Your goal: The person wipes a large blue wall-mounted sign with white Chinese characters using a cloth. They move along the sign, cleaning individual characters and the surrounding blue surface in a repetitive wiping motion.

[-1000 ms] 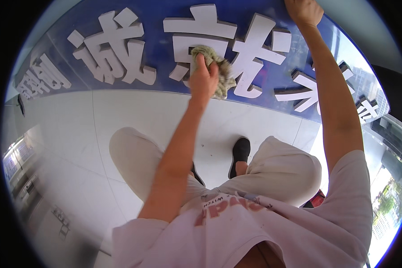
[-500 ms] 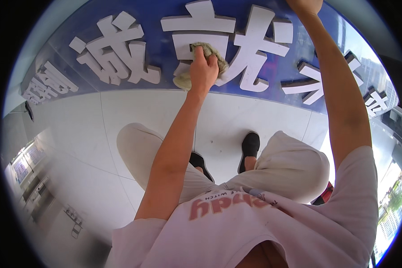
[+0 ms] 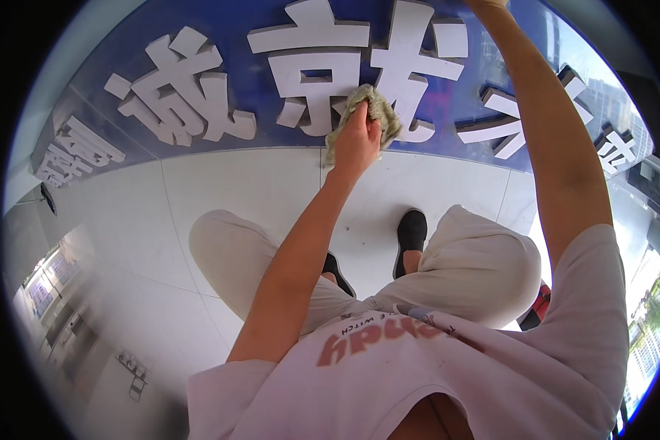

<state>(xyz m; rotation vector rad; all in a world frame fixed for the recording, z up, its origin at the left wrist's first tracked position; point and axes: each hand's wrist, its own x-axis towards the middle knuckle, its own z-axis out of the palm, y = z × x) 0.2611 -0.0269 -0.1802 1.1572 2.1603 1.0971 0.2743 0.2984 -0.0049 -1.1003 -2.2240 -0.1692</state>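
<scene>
My left hand (image 3: 357, 137) is shut on a crumpled grey-green cloth (image 3: 383, 111) and presses it against a raised white character (image 3: 323, 62) on a blue sign panel (image 3: 253, 84). The cloth sits at the lower part of the middle characters. My right arm (image 3: 557, 139) stretches up along the panel. Only the heel of my right hand (image 3: 486, 3) shows at the picture's top edge, so its fingers are hidden. I am crouched low, with my knees in light trousers (image 3: 477, 264) and black shoes (image 3: 411, 229) below the panel.
Several more raised white characters (image 3: 176, 103) run along the blue panel to the left and right. White floor tiles (image 3: 220, 191) lie under my feet. A glass front (image 3: 51, 293) is at the left, and buildings show at the far right.
My left hand with the cloth has slid down and a little to the right across the white characters. My right arm stays raised, and its hand has passed further beyond the top edge.
</scene>
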